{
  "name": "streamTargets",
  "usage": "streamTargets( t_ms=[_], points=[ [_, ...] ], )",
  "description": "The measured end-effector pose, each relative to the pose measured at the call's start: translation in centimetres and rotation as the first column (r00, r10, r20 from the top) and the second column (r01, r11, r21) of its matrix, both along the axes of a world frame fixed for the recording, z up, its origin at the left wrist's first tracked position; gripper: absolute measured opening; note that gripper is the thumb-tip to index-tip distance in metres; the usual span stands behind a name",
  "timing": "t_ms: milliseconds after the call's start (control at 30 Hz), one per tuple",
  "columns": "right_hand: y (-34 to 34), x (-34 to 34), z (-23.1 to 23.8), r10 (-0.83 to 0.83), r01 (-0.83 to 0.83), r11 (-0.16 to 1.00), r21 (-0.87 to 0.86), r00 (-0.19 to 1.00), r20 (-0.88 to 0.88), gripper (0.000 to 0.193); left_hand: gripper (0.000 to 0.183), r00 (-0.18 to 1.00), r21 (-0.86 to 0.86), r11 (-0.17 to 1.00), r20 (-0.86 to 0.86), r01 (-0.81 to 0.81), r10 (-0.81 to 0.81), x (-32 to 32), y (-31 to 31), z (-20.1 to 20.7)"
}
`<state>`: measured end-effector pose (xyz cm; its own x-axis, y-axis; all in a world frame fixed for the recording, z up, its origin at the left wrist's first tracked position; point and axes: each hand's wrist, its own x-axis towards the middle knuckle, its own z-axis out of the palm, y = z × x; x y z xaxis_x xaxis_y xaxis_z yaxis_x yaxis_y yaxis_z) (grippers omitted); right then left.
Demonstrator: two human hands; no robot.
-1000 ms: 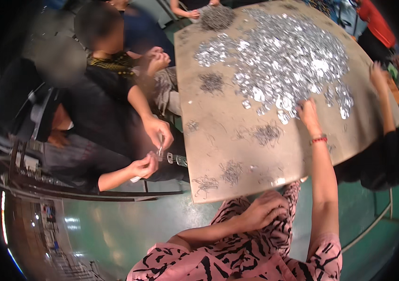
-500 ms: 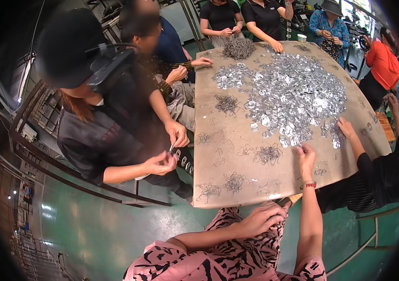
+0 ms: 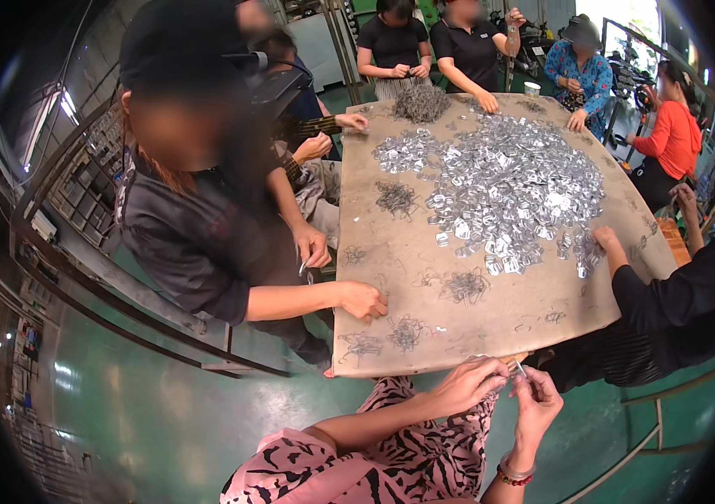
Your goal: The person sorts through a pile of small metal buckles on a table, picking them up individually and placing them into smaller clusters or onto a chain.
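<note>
Just past the table's near edge, my left hand [image 3: 470,384] and my right hand [image 3: 535,405] meet fingertip to fingertip above my lap. A small, flat silver metal piece [image 3: 518,367] stands between the thumb and fingers of my right hand. The fingers of my left hand are pinched together right beside it; what they hold is too small to make out. A big pile of slotted silver metal pieces [image 3: 517,181] spreads over the brown-covered table [image 3: 492,332]. Small heaps of thin bent wires [image 3: 465,286] lie nearer to me.
On the left, a co-worker in black [image 3: 206,227] reaches a hand to the table beside the wire heaps. Another person's hand [image 3: 607,241] touches the pile's right side. Several people stand around the far side, near a dense wire heap [image 3: 421,103] and a white cup [image 3: 532,89].
My right hand has come back from the pile's near edge to my left hand, a silver piece in its fingers. The left co-worker's near hand has moved onto the table.
</note>
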<state>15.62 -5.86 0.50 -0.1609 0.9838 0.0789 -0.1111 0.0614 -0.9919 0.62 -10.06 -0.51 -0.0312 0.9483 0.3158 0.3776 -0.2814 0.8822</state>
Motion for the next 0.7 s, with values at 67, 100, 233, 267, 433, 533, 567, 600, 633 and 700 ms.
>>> streamTargets(
  t_ms=[67,100,233,267,433,533,567,600,633,700],
  points=[
    [0.0,-0.1,-0.2,-0.028,0.027,0.998,0.064,0.999,0.017,0.012,0.014,1.000,0.025,1.000,-0.018,-0.006,0.006,0.0,0.3,0.2],
    [0.0,-0.3,-0.5,-0.054,0.051,0.992,0.112,0.998,0.025,0.011,0.014,0.999,0.032,0.999,-0.030,-0.018,0.019,0.0,0.1,0.4],
    [0.6,-0.7,-1.8,-0.036,0.033,0.998,0.056,0.997,0.066,0.013,0.017,0.999,-0.033,0.999,-0.033,0.005,-0.006,0.0,0.0,-0.2],
    [0.5,-0.9,-1.9,-0.031,0.028,0.998,0.050,0.997,0.064,0.013,0.016,1.000,-0.059,0.998,-0.015,-0.002,0.001,0.1,-0.1,-0.5],
    [-0.3,-1.5,-0.9,-0.085,0.086,0.995,0.057,0.996,-0.019,0.015,0.015,0.999,-0.033,0.999,-0.044,-0.016,0.015,0.0,0.0,-1.4],
    [-0.3,-1.4,-0.9,-0.060,0.064,0.997,0.042,0.994,-0.095,0.015,0.014,0.996,-0.029,0.998,-0.064,-0.059,0.057,-0.2,-0.3,-1.8],
    [-0.4,-1.3,-1.2,-0.038,0.044,0.998,0.034,0.986,-0.162,0.015,0.017,0.999,-0.062,0.998,-0.046,-0.011,0.009,-0.5,-0.4,-2.0],
    [-0.4,-1.3,-1.5,-0.026,0.032,0.999,0.034,0.987,-0.160,0.015,0.020,0.999,-0.092,0.995,-0.029,0.036,-0.039,-0.7,-0.5,-2.0],
    [-0.4,-1.2,-1.9,-0.040,0.041,0.999,0.003,0.974,-0.222,0.013,0.020,0.999,-0.092,0.996,-0.027,0.023,-0.025,-0.7,-0.6,-1.9],
    [-0.3,-1.4,-1.8,-0.040,0.035,0.999,-0.025,0.957,-0.288,0.012,0.033,0.996,-0.049,0.998,0.087,-0.033,0.037,-1.1,-0.5,-1.3]
  ],
)
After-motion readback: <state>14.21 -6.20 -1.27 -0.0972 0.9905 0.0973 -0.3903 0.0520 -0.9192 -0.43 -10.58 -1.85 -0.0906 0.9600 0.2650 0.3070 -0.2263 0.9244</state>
